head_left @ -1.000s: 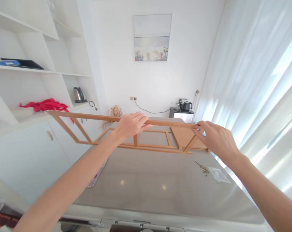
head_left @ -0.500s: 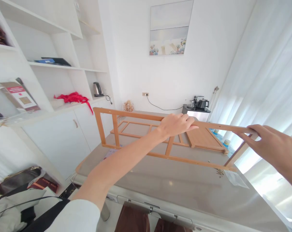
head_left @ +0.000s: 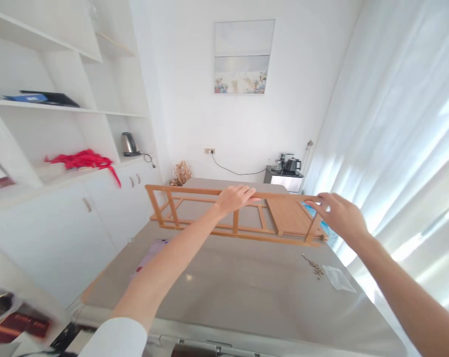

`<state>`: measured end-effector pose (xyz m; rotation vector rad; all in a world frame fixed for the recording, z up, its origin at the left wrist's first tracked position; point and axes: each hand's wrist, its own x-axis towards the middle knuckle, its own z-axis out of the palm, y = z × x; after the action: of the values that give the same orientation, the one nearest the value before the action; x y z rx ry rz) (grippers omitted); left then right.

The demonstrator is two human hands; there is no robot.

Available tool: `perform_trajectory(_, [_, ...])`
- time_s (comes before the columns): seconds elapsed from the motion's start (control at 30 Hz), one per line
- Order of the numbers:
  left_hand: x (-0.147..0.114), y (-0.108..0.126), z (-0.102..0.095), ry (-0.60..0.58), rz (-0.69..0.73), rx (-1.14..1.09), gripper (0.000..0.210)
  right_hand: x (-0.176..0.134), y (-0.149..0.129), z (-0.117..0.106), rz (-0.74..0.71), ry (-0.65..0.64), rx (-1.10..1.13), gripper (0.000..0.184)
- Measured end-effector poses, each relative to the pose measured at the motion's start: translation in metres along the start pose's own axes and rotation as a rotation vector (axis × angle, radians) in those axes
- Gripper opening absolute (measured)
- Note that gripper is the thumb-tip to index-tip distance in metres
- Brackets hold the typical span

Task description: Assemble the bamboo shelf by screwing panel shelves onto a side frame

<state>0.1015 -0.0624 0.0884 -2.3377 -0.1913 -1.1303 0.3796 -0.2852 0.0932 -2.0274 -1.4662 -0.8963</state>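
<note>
White wall [head_left: 306, 79] behind, with a grey table [head_left: 247, 287] extending toward it. Compared with 0.5 s earlier, the ladder-like wooden frame [head_left: 235, 222] stands farther across the table, no longer overlapping the brass-coloured screws [head_left: 315, 267] at the table's right side; this suggests positioning of the held piece against the parts lying there. The frame is on edge over the table's far half, in front of 1 flat wooden frame [head_left: 261, 217] and 1 wooden panel [head_left: 289, 215]; whether its lower edge touches the table cannot be told. Left hand [head_left: 234, 198]: closed over the frame's upper rail near mid-length, arm reaching across the table. Right hand [head_left: 338, 213]: narrow grip on that rail's end, toward the table's right edge, thumb beneath, fingers above.
</note>
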Motion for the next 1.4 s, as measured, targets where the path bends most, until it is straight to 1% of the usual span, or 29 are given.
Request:
perform_trajectory(0.1, [-0.01,-0.011,0.015,0.045,0.002,-0.034,0.041,0.01,-0.007,0.02,-0.038,-0.085,0.053,0.062])
perform_trajectory(0.17, [-0.017,-0.017,0.026,0.055,0.0,-0.051,0.037,0.014,-0.009,0.033,-0.035,-0.108,0.053,0.06])
perform_trajectory(0.37, [-0.033,-0.021,0.052,0.005,-0.048,-0.083,0.035,0.015,-0.008,0.066,-0.037,-0.176,0.078,0.052])
perform_trajectory(0.5, [-0.034,-0.024,0.057,-0.049,-0.068,-0.103,0.035,0.014,-0.005,0.08,-0.013,-0.218,0.082,0.051])
perform_trajectory(0.6, [-0.038,-0.019,0.052,-0.043,-0.107,-0.158,0.034,0.014,-0.005,0.084,0.006,-0.237,0.093,0.049])
perform_trajectory(0.63, [-0.042,-0.014,0.049,-0.011,-0.157,-0.198,0.034,0.015,-0.005,0.084,0.01,-0.242,0.1,0.048])
perform_trajectory(0.67, [-0.048,-0.007,0.046,0.035,-0.24,-0.263,0.033,0.015,-0.005,0.084,0.012,-0.248,0.108,0.047])
perform_trajectory(0.7, [-0.056,0.002,0.044,0.094,-0.354,-0.333,0.031,0.015,-0.006,0.083,0.015,-0.252,0.117,0.046])
perform_trajectory(0.77, [-0.078,0.023,0.042,0.198,-0.655,-0.522,0.028,0.016,-0.006,0.08,0.018,-0.26,0.134,0.043])
perform_trajectory(0.8, [-0.089,0.034,0.042,0.211,-0.735,-0.547,0.031,0.016,-0.007,0.078,0.018,-0.262,0.142,0.042])
perform_trajectory(0.83, [-0.101,0.045,0.044,0.228,-0.798,-0.55,0.034,0.016,-0.007,0.077,0.02,-0.267,0.147,0.041])
perform_trajectory(0.9, [-0.121,0.062,0.052,0.29,-0.951,-0.537,0.029,0.016,-0.006,0.075,0.034,-0.279,0.153,0.041])
perform_trajectory(0.93, [-0.128,0.067,0.058,0.314,-1.021,-0.541,0.027,0.016,-0.006,0.074,0.043,-0.285,0.153,0.041])
perform_trajectory(0.97, [-0.133,0.07,0.063,0.322,-1.077,-0.565,0.031,0.016,-0.006,0.074,0.052,-0.29,0.153,0.042])
perform_trajectory(1.03, [-0.137,0.07,0.074,0.299,-1.147,-0.652,0.042,0.016,-0.009,0.074,0.061,-0.296,0.158,0.043])
perform_trajectory(1.1, [-0.135,0.065,0.082,0.257,-1.179,-0.759,0.047,0.016,-0.015,0.073,0.057,-0.302,0.172,0.043])
perform_trajectory(1.2, [-0.133,0.058,0.088,0.202,-1.217,-0.889,0.051,0.017,-0.029,0.069,0.055,-0.325,0.206,0.04])
perform_trajectory(1.27, [-0.137,0.056,0.089,0.162,-1.25,-0.95,0.055,0.019,-0.034,0.065,0.056,-0.348,0.233,0.04])
perform_trajectory(1.33, [-0.145,0.056,0.089,0.121,-1.286,-0.99,0.058,0.024,-0.029,0.061,0.079,-0.364,0.254,0.044])
perform_trajectory(1.4, [-0.154,0.058,0.091,0.076,-1.308,-1.018,0.061,0.03,-0.013,0.06,0.142,-0.365,0.254,0.049])
